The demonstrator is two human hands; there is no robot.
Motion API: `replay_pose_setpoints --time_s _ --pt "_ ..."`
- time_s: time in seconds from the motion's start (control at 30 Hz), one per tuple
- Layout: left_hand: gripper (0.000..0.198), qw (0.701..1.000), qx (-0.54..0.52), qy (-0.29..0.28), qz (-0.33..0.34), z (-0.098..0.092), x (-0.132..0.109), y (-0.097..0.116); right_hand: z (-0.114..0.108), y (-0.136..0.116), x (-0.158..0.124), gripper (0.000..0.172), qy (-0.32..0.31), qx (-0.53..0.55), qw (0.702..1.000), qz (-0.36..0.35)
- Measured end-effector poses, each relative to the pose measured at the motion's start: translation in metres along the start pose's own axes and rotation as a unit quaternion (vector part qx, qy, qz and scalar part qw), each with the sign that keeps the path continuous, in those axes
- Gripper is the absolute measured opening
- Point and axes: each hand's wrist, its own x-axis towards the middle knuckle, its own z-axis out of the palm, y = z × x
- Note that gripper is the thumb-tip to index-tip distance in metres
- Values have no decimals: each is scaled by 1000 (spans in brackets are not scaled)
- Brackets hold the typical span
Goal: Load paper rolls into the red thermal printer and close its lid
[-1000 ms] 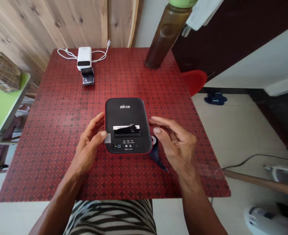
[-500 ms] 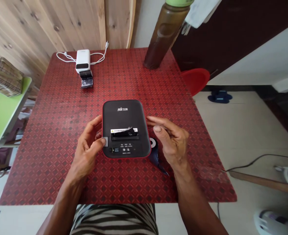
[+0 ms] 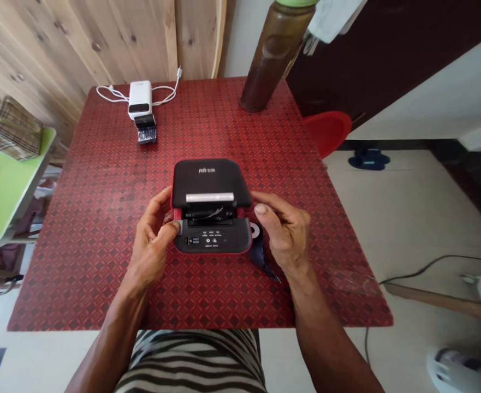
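A black device with red edges (image 3: 211, 237) sits on the red patterned table, its black lid (image 3: 207, 180) tilted partly up over a dark gap. My left hand (image 3: 158, 234) grips its left side, thumb on the grey tab (image 3: 178, 227) and fingers behind the edge. At the right side, my right hand (image 3: 285, 226) touches the lid's edge with its fingertips, its thumb held apart and nothing between. A roll with a white core (image 3: 255, 230) and a dark strip trailing from it lies between the device and my right hand.
A white power bank or similar gadget (image 3: 140, 98) with a white cable stands at the back left. A tall brown bottle (image 3: 265, 60) is at the back right. Beyond the right edge is a red stool (image 3: 330, 131); a green table (image 3: 11, 191) stands left.
The device's lid has come up from its closed position, showing the inside. My hands stay at its two sides, and the whole view has shifted slightly.
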Motion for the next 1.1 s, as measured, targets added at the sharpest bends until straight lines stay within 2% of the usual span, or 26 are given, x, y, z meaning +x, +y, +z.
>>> replay_pose_setpoints --time_s 0.13,0.23,0.3,0.37,0.43,0.5,0.6,0.67,0.77,0.87,1.1 --pt "59 1000 -4 -10 2 0 1 -2 3 1 0 33 -8 30 1000 4" --pt "58 1000 -10 -11 -1 -1 0 -4 4 -1 2 28 9 4 1000 6" --pt "57 1000 -12 -16 -3 -3 -1 -5 3 -7 4 20 37 -32 998 -33" --pt "57 1000 -12 -25 -2 -6 -2 -6 3 -17 10 13 43 -78 989 -116" --pt "57 999 -11 -30 0 -8 -2 -6 4 -29 19 15 3 -129 970 -204" --pt "56 999 -12 -33 0 -9 -2 -6 9 -42 32 20 -75 -190 946 -253" --pt "54 999 -18 -35 2 -11 -3 -7 22 -59 51 19 -218 -298 897 -244" --pt "53 999 -19 -35 2 -11 -4 -8 32 -68 60 13 -288 -359 861 -214" --pt "54 999 -16 -32 -2 -12 -5 -10 45 -82 68 17 -330 -419 828 -175" --pt "55 999 -17 -27 -8 -11 -6 -10 54 -94 75 24 -364 -439 809 -145" --pt "56 999 -27 -27 -13 -10 -8 -11 54 -98 89 30 -390 -430 803 -133"
